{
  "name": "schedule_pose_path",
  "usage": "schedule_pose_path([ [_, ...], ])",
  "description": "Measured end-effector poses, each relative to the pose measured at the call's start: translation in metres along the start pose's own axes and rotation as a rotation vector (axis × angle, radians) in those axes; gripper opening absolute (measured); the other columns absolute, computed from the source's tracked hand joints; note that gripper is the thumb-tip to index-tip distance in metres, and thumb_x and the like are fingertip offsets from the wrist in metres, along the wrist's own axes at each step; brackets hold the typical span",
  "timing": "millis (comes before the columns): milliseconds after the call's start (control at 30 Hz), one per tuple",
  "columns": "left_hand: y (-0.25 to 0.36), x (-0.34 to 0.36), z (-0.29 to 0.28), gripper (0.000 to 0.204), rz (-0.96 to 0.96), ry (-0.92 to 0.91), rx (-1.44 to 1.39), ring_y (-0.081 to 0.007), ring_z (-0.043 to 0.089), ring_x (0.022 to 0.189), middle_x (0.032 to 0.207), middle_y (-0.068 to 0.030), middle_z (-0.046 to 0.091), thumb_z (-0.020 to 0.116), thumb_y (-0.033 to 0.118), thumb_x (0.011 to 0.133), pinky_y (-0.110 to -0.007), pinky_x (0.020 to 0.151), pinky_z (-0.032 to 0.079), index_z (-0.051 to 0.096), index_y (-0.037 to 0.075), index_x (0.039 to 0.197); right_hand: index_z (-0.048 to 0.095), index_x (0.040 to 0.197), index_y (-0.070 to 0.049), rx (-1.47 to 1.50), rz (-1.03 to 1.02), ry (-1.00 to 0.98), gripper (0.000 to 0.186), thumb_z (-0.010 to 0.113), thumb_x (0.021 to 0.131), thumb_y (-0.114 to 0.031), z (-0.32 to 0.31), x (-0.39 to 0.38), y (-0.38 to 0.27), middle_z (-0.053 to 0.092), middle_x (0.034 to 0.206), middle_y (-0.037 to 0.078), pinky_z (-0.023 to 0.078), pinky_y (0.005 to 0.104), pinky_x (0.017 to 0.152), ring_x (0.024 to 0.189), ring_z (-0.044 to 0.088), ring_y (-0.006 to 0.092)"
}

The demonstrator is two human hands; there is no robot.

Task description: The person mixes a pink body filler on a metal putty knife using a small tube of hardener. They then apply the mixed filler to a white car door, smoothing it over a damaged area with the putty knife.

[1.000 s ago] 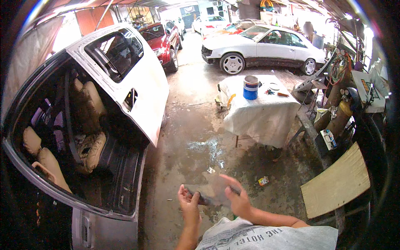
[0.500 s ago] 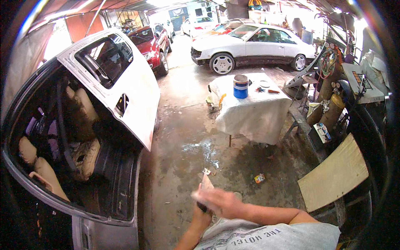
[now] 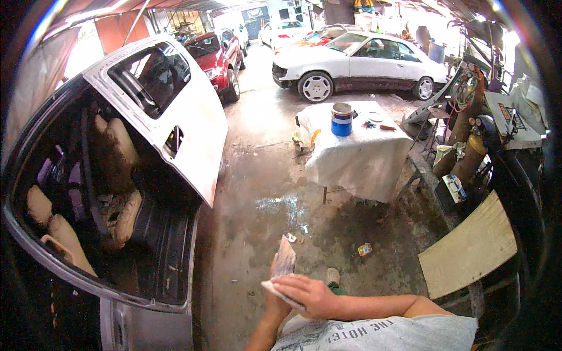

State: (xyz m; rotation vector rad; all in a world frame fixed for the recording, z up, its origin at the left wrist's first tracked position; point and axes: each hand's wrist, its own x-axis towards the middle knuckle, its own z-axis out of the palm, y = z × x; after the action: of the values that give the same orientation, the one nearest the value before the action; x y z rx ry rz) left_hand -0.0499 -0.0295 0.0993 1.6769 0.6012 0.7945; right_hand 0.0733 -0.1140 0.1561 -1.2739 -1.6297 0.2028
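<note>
In front of my body, my left hand [image 3: 276, 303] holds a thin flat plate [image 3: 285, 257], pinkish with grey smears, tilted upward. Its fingers are mostly hidden behind the plate. My right hand [image 3: 309, 294] lies across the lower part of that plate, its fingers pressed together over a flat whitish piece [image 3: 282, 295] with a pale edge. Whether this piece is a spreader or a pad I cannot tell. It lies against or very close to the plate.
On the left stands a white vehicle body [image 3: 196, 131] with an open door. Ahead, a covered table [image 3: 351, 164] bears a blue can [image 3: 342, 123]. A curved beige panel [image 3: 468, 248] leans at right, near gas cylinders [image 3: 470, 155]. Litter [image 3: 365, 250] lies on the wet floor.
My right hand, blurred before, has moved slightly down and right along the plate. More of the plate's face and the whitish piece now show. A shoe has come into view beside my right hand.
</note>
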Motion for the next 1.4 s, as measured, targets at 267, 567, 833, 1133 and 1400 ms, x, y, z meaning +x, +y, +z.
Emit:
schedule_pose_path([
  [267, 0.001, -0.034, -0.014, 0.045, -0.554, 0.180, -0.292, -0.0205, 0.065, 0.099, 0.114, -0.0097, 0.067, 0.069, 0.019, 0.089, -0.032, 0.086, 0.053, 0.057, 0.000, 0.128, 0.058, 0.134, -0.003, 0.099, 0.232, 0.227, 0.042, 0.059, 0.093, -0.002, -0.022, 0.023, 0.062, 0.060, 0.135, 0.018, 0.046, 0.0400, 0.105, 0.123, 0.059, 0.0335],
  [567, 0.014, 0.000, -0.069, 0.032, -0.593, 0.196, -0.750, -0.0228, 0.072, 0.084, 0.101, -0.0102, 0.071, 0.064, 0.024, 0.094, -0.037, 0.072, 0.060, 0.062, 0.001, 0.115, 0.060, 0.130, 0.001, 0.002, -0.210, 0.106, 0.047, 0.064, 0.083, 0.003, -0.028, -0.003, 0.045, 0.063, 0.129, 0.022, 0.050, 0.0462, 0.103, 0.120, 0.061, 0.0387],
  [833, 0.029, -0.009, -0.067, 0.027, -0.260, 0.043, 0.065, -0.0217, 0.069, 0.090, 0.106, -0.0095, 0.072, 0.065, 0.016, 0.094, -0.035, 0.079, 0.055, 0.066, -0.002, 0.114, 0.057, 0.132, -0.001, 0.154, 0.523, 0.466, 0.042, 0.066, 0.095, -0.017, -0.058, 0.058, 0.078, 0.063, 0.120, 0.010, 0.047, 0.0338, 0.097, 0.109, 0.060, 0.0207],
  [1133, 0.064, 0.005, -0.038, 0.025, 0.292, 0.099, 0.493, -0.0315, 0.067, 0.093, 0.105, -0.0142, 0.071, 0.067, 0.010, 0.089, -0.040, 0.079, 0.055, 0.070, 0.004, 0.114, 0.054, 0.132, 0.001, 0.201, 0.603, 0.388, 0.042, 0.064, 0.098, -0.020, 0.010, 0.047, 0.109, 0.059, 0.120, 0.009, 0.042, 0.0296, 0.100, 0.112, 0.054, 0.0176],
  [1400, 0.034, 0.008, -0.029, 0.023, -0.217, 0.306, -0.101, -0.0182, 0.066, 0.095, 0.104, -0.0093, 0.071, 0.064, 0.014, 0.098, -0.029, 0.082, 0.052, 0.068, -0.002, 0.114, 0.054, 0.135, -0.003, 0.463, 0.848, 0.173, 0.053, 0.072, 0.093, -0.028, 0.022, -0.030, 0.071, 0.063, 0.125, 0.012, 0.048, 0.0342, 0.097, 0.111, 0.062, 0.0218],
])
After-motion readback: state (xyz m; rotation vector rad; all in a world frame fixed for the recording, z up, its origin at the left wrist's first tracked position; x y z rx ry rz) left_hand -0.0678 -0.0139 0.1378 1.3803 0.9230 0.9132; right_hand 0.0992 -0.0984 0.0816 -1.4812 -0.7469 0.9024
